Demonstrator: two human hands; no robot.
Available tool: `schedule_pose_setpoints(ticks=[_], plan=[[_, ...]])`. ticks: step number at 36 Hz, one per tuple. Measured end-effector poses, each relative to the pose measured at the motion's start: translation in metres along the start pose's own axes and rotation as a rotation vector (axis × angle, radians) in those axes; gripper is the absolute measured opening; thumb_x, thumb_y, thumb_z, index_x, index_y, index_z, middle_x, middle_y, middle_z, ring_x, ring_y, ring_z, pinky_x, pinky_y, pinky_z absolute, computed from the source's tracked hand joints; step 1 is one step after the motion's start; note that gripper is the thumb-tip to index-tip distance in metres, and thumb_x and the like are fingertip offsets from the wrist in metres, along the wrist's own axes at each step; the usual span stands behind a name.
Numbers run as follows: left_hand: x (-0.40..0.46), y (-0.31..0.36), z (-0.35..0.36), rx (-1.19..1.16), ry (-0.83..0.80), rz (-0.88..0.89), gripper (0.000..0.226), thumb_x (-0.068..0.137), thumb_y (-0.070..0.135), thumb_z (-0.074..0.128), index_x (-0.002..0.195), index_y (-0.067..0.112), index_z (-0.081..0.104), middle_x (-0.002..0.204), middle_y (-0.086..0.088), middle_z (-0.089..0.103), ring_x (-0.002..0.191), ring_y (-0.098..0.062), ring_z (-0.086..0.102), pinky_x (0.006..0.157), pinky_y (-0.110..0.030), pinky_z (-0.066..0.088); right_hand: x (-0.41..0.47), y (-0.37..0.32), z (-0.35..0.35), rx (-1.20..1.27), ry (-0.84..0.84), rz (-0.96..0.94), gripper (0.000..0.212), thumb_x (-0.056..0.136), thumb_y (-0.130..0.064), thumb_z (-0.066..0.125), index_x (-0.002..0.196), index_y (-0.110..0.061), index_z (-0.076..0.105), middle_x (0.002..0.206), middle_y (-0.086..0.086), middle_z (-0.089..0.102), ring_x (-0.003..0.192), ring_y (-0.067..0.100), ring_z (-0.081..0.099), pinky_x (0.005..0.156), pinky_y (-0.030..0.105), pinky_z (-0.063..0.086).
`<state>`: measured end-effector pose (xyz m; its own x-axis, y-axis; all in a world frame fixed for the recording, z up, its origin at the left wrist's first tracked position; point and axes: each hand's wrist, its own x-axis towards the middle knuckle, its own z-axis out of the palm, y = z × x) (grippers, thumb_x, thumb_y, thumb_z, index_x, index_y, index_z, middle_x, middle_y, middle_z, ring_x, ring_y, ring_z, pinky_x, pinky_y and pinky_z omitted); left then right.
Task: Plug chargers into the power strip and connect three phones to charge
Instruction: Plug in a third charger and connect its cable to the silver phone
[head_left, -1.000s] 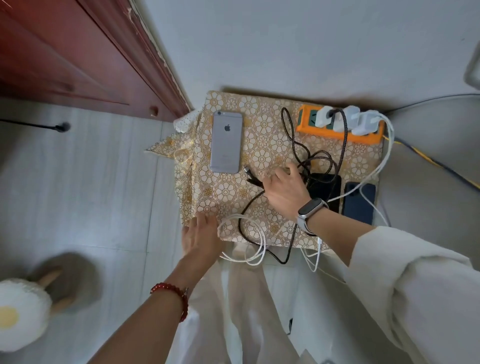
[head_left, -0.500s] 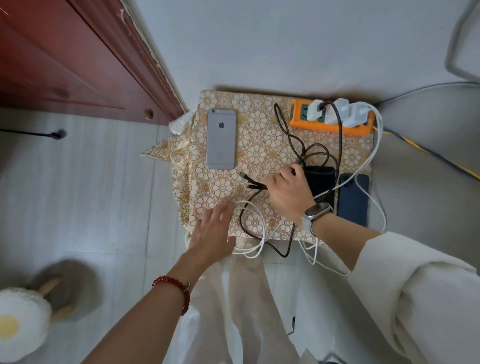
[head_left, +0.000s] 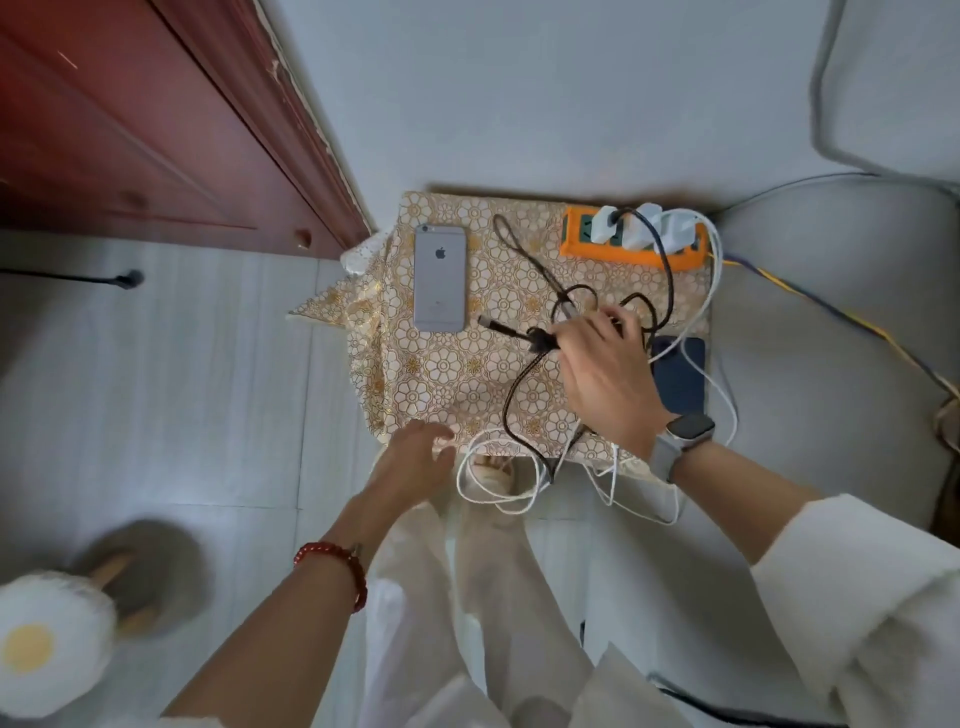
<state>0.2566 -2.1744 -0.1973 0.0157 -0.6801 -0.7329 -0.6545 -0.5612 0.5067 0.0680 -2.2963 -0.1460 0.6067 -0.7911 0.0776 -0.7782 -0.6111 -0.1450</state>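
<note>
- The right hand (head_left: 605, 379) pinches the black cable (head_left: 511, 332) near the table's middle.
- The left hand (head_left: 415, 457), fingers loosely spread, holds nothing at the front edge.
- The silver iPhone (head_left: 439, 278) lies face down.

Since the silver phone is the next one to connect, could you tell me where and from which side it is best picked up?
Grip the silver phone across its two long edges, coming from above near its lower end. It lies flat, back up, on the patterned cloth, with bare cloth on both sides. That suits the free left hand, which is nearest, while the right hand brings the black cable.
</note>
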Motion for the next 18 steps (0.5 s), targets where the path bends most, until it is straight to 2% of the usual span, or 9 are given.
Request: schedule_pose_setpoints(ticks=[2, 6, 8, 11, 13, 15, 18], plan=[[-0.005, 0.005, -0.011, -0.077, 0.016, 0.032, 0.033, 0.092, 0.021, 0.051, 0.124, 0.014, 0.054, 0.135, -0.007, 0.047, 0.120, -0.023, 0.048, 0.100, -0.034, 0.040, -0.004, -0.004, -0.010, 0.043, 0.067, -0.004, 0.027, 0.072, 0.003, 0.063, 0.095, -0.006, 0.053, 0.085, 0.010, 0.070, 0.085, 0.026, 0.065, 0.094, 0.039, 0.027], [-0.016, 0.019, -0.024, -0.207, 0.008, 0.114, 0.044, 0.091, 0.019, 0.054, 0.133, 0.018, 0.045, 0.138, -0.003, 0.046, 0.121, -0.019, 0.047, 0.094, -0.032, 0.041, -0.005, -0.005, -0.035, 0.165, 0.206, 0.103, 0.015, 0.082, -0.007, 0.043, 0.096, -0.008, 0.050, 0.085, 0.012, 0.067, 0.090, 0.024, 0.056, 0.098, 0.039, 0.027], [-0.019, 0.028, -0.026, -0.273, -0.016, 0.138, 0.049, 0.089, 0.015, 0.056, 0.136, 0.019, 0.042, 0.140, -0.002, 0.044, 0.122, -0.019, 0.045, 0.094, -0.034, 0.044, 0.000, -0.003, -0.048, 0.218, 0.234, 0.122, 0.013, 0.084, -0.006, 0.043, 0.095, -0.010, 0.046, 0.085, 0.014, 0.065, 0.092, 0.019, 0.047, 0.098, 0.039, 0.027], [-0.022, 0.046, -0.026, -0.402, -0.104, 0.166, 0.058, 0.087, 0.012, 0.059, 0.139, 0.027, 0.036, 0.146, 0.000, 0.036, 0.129, -0.018, 0.038, 0.103, -0.043, 0.041, 0.010, 0.001, -0.067, 0.272, 0.269, 0.117, 0.009, 0.085, -0.006, 0.045, 0.092, -0.010, 0.042, 0.080, 0.014, 0.060, 0.087, 0.019, 0.042, 0.091, 0.035, 0.029], [-0.026, 0.062, -0.028, -0.490, -0.167, 0.200, 0.066, 0.087, 0.010, 0.059, 0.142, 0.031, 0.028, 0.150, 0.003, 0.029, 0.134, -0.018, 0.033, 0.107, -0.046, 0.037, 0.016, 0.000, -0.075, 0.332, 0.251, 0.128, 0.005, 0.086, -0.008, 0.045, 0.090, -0.010, 0.043, 0.074, 0.008, 0.050, 0.079, 0.017, 0.039, 0.078, 0.030, 0.030], [-0.031, 0.078, -0.030, -0.576, -0.209, 0.234, 0.067, 0.088, 0.010, 0.059, 0.143, 0.031, 0.027, 0.151, 0.006, 0.028, 0.134, -0.016, 0.033, 0.108, -0.043, 0.035, 0.019, 0.000, -0.077, 0.400, 0.156, 0.174, 0.008, 0.088, -0.011, 0.045, 0.092, -0.005, 0.049, 0.073, 0.004, 0.047, 0.074, 0.016, 0.040, 0.072, 0.028, 0.028], [-0.036, 0.096, -0.033, -0.656, -0.222, 0.274, 0.041, 0.090, 0.011, 0.057, 0.128, 0.024, 0.049, 0.134, 0.006, 0.049, 0.124, -0.013, 0.046, 0.103, -0.035, 0.039, 0.016, 0.002, -0.069, 0.508, -0.007, 0.221, 0.016, 0.090, -0.013, 0.045, 0.091, 0.001, 0.053, 0.071, 0.005, 0.048, 0.066, 0.022, 0.045, 0.065, 0.031, 0.032]])
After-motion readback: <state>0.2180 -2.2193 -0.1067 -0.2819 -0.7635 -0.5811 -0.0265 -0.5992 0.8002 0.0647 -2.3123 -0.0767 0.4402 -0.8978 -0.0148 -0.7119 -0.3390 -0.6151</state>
